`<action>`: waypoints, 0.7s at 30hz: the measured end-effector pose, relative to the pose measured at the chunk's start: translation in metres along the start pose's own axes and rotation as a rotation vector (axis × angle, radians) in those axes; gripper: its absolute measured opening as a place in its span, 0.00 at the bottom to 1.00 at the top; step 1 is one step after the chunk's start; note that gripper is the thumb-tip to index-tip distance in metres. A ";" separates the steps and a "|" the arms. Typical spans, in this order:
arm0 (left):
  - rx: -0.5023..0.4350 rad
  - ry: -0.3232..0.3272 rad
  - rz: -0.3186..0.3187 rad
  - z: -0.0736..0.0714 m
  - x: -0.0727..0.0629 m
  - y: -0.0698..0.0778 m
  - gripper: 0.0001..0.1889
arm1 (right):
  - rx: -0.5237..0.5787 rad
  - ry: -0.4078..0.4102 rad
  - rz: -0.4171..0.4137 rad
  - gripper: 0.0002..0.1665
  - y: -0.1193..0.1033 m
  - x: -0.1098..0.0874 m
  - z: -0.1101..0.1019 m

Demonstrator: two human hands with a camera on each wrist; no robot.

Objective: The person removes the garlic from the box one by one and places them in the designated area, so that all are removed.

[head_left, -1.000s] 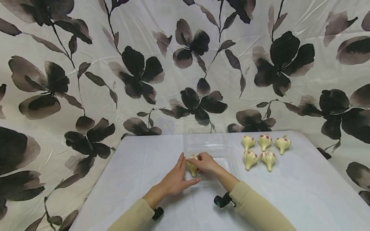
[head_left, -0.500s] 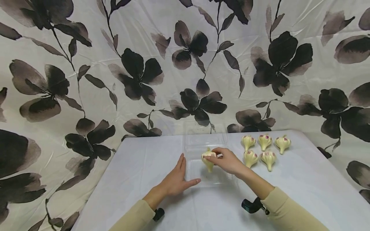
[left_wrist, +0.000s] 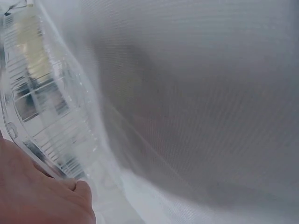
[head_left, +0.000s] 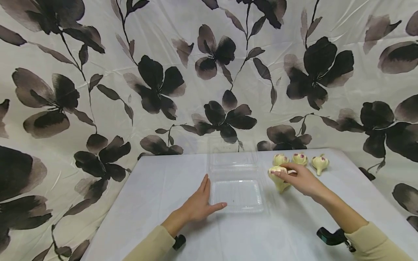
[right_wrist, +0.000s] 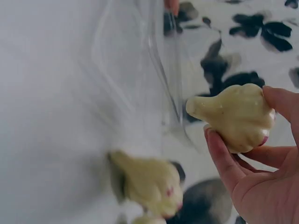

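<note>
A garlic bulb (right_wrist: 238,116), pale yellow with purple-red marks, is pinched between the thumb and fingers of my right hand (head_left: 303,179). In the head view that held garlic bulb (head_left: 275,171) is right of the clear plastic box (head_left: 236,208), up off the table. My left hand (head_left: 197,203) rests at the box's left side, fingers straight and thumb along its front edge. The box stands with its lid (head_left: 232,158) raised at the back, and no bulb shows inside. In the left wrist view, the left hand (left_wrist: 42,186) touches the box's edge.
Several more garlic bulbs (head_left: 320,164) are at the back right of the white-covered table (head_left: 156,188); my right hand partly hides the front ones. One garlic bulb (right_wrist: 152,186) lies below the held one in the right wrist view. A floral curtain (head_left: 156,83) hangs behind.
My right hand has lifted the garlic bulb out of the box and carried it right, toward the other bulbs. The left hand has stayed at the box's side.
</note>
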State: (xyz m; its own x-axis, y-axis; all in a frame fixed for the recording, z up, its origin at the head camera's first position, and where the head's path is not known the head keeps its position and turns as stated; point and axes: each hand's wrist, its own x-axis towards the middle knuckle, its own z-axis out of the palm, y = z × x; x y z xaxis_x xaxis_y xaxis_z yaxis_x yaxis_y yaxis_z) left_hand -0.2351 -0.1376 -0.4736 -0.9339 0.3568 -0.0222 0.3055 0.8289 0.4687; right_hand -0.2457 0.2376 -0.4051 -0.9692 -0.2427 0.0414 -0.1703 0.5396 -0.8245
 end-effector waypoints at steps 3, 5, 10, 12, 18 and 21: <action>-0.011 -0.004 -0.002 -0.001 0.000 0.000 0.63 | -0.054 0.033 0.017 0.45 0.010 -0.007 -0.022; -0.010 -0.004 -0.001 0.000 0.000 0.000 0.63 | -0.097 0.056 0.034 0.46 0.018 -0.011 -0.037; 0.021 -0.002 -0.013 -0.001 0.001 0.001 0.64 | -0.192 0.079 0.089 0.46 0.046 -0.016 -0.070; 0.026 0.001 -0.023 -0.002 0.002 0.002 0.65 | -0.220 0.077 0.118 0.47 0.060 -0.016 -0.081; 0.007 -0.006 -0.030 -0.005 0.003 0.004 0.65 | -0.241 0.036 0.241 0.50 0.104 -0.016 -0.094; 0.003 -0.002 -0.023 -0.007 0.005 0.002 0.65 | -0.209 0.021 0.280 0.46 0.120 -0.014 -0.094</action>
State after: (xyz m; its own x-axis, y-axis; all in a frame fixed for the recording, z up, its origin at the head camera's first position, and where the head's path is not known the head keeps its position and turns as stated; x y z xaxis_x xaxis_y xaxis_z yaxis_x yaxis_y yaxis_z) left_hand -0.2402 -0.1366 -0.4668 -0.9403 0.3386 -0.0341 0.2848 0.8379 0.4656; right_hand -0.2694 0.3810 -0.4516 -0.9866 -0.0459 -0.1568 0.0725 0.7370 -0.6720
